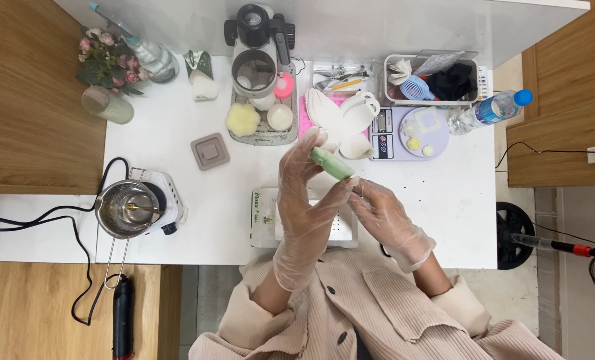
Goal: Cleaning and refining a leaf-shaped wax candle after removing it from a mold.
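At the counter's (444, 220) near edge, both gloved hands meet above a white box-shaped device (265, 217) that sits flat there. The left hand (302, 200) is raised with its fingers curled around a pale green cylindrical piece (333, 163), gripping its lower end so that the piece tilts up toward the far left. The right hand (389, 220) lies just beside it, fingers bent, with its fingertips pinching at the near end of the same green piece. Toward the counter's left edge a metal pot (125, 209) stands on a small white hotplate (171, 203), its long handle reaching past the near edge. Further back, near the middle, lies a small square grey mould (210, 151). Behind the hands a digital scale (407, 133) carries small pale pieces, beside a stack of white moulds (351, 120). Along the far edge stand a tray with round pale shapes (263, 120), a clear basket (434, 80) of tools, and a water bottle (487, 110) lying near the right corner.
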